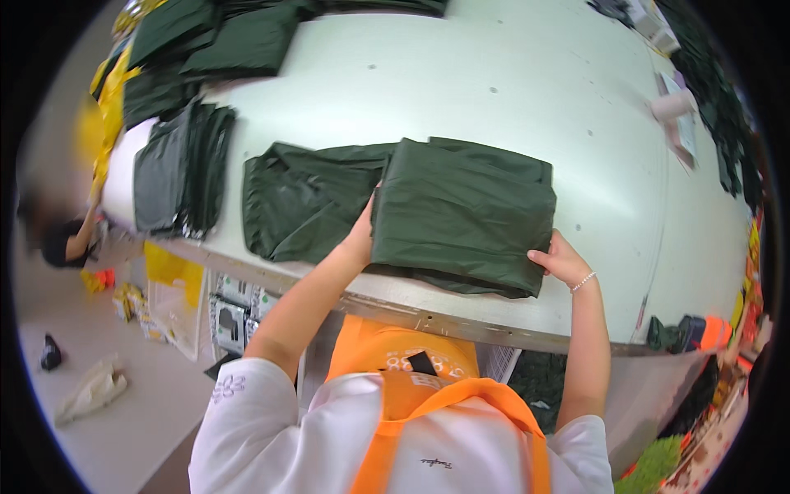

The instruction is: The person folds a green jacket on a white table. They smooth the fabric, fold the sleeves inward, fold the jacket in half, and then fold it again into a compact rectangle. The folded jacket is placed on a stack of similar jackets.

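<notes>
We see a dark green cloth (463,216) folded into a thick rectangle, lying near the front edge of a pale table (494,82). The folded part sits to the right, and a looser, creased part of the same green fabric spreads out flat to its left. The left hand (362,230) presses on the left edge of the fold, fingers tucked at or under the fabric, so we cannot tell how wide they are spread. The right hand (559,259) grips the lower right corner of the fold, thumb on top and fingers curled under the edge. A thin bracelet (583,281) circles the right wrist.

Further left on the table lies a stack (181,169) of flat dark green pieces, just beside the loose cloth but apart from it. Behind that, at the far left corner, more green cloth is heaped (222,41), with some yellow material (111,90) hanging at the table's edge. At the far right edge we make out a whitish roll (671,105), blurred.

Below the hands, we see an orange apron (411,395) over a white shirt (271,428). On the floor to the left lie a pale bag (92,389) and small scattered items, and another person (62,239) crouches there, blurred.
</notes>
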Available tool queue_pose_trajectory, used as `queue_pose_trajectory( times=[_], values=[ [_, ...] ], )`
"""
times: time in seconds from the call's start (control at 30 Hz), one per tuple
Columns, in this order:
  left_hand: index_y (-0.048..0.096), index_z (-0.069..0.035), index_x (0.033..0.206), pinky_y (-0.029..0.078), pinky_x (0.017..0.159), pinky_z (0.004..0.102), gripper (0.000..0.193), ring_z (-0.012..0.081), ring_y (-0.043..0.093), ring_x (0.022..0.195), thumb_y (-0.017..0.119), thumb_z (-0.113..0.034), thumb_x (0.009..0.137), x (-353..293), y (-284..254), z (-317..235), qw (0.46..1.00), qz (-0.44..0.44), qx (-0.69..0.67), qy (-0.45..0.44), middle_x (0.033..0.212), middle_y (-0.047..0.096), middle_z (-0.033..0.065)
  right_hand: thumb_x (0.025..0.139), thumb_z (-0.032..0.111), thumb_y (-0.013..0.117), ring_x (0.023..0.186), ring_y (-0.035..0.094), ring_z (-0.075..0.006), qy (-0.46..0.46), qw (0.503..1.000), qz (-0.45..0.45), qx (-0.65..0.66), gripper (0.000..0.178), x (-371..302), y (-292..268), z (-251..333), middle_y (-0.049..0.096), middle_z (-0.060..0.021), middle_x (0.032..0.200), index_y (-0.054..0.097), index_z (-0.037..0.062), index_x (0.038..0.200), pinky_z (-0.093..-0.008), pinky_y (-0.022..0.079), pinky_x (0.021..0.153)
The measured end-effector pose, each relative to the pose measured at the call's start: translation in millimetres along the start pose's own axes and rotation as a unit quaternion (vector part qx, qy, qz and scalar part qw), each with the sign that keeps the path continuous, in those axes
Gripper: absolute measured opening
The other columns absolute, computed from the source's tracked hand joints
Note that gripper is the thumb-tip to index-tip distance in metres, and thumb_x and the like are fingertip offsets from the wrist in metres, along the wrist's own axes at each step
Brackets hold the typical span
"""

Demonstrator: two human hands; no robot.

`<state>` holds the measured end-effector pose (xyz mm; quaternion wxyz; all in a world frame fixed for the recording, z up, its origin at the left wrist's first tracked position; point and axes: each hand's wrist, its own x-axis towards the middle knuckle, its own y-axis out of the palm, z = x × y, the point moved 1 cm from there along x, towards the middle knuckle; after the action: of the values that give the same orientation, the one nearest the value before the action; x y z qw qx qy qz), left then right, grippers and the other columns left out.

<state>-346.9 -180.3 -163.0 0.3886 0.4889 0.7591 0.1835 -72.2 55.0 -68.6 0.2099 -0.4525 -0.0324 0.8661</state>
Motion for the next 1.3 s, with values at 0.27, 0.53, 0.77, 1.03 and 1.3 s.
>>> queue_pose_trajectory(
  times=[0.27, 0.53, 0.77, 1.03, 1.3],
  values=[
    [0.036, -0.005, 0.14, 0.02, 0.111, 0.0473, 0.063, 0.0295, 0.029, 0.137, 0.049, -0.043, 0.092, -27, -68, -112, 0.378, -0.416, 0.799, 0.212, 0.149, 0.032, 0.0116, 0.074, 0.007, 0.06, 0.116, 0.05, -0.0399, -0.041, 0.96, -0.213, -0.177, 0.079, -7, 12, 11, 0.046, -0.0296, 0.128, 0.018, -0.0061, 0.14, -0.0374, 0.04, 0.099],
    [0.041, 0.001, 0.133, 0.028, 0.106, 0.0493, 0.066, 0.0343, 0.036, 0.13, 0.065, -0.035, 0.083, -45, -91, -132, 0.518, -0.423, 0.706, 0.235, 0.136, 0.043, 0.0222, 0.082, 0.037, 0.064, 0.139, 0.019, -0.0357, -0.458, 0.713, -0.137, -0.513, 0.063, 12, 71, 62, 0.025, -0.0097, 0.151, 0.042, 0.024, 0.139, -0.0529, 0.014, 0.112],
    [0.043, 0.003, 0.128, 0.036, 0.102, 0.0465, 0.059, 0.0392, 0.047, 0.119, 0.067, -0.028, 0.084, -138, -97, -16, 0.642, -0.693, 0.099, 0.314, 0.133, 0.047, 0.0212, 0.084, 0.043, 0.058, 0.14, 0.018, -0.0355, -0.465, 0.729, -0.155, -0.478, 0.063, 43, 74, 39, 0.022, -0.0107, 0.152, 0.041, 0.0229, 0.14, -0.0525, 0.013, 0.112],
    [0.056, 0.005, 0.113, 0.045, 0.096, 0.0418, 0.032, 0.0286, 0.059, 0.105, 0.058, -0.016, 0.089, -130, -66, -90, 0.867, -0.314, -0.182, 0.342, 0.112, 0.062, 0.0136, 0.082, 0.043, 0.062, 0.138, 0.022, -0.035, -0.458, 0.736, -0.166, -0.471, 0.063, 43, 77, 42, 0.026, -0.0106, 0.15, 0.041, 0.0273, 0.139, -0.0529, 0.017, 0.111],
    [0.059, -0.005, 0.091, 0.026, 0.108, 0.0527, 0.036, 0.0364, 0.033, 0.134, 0.076, -0.016, 0.061, -64, 191, -19, 0.699, -0.022, 0.595, 0.397, 0.146, 0.034, 0.0153, 0.086, 0.038, 0.057, 0.131, 0.035, -0.0289, -0.465, 0.85, -0.074, -0.235, 0.056, 56, 70, 14, 0.039, -0.0096, 0.142, 0.044, 0.0136, 0.135, -0.0435, 0.024, 0.11]
  ],
)
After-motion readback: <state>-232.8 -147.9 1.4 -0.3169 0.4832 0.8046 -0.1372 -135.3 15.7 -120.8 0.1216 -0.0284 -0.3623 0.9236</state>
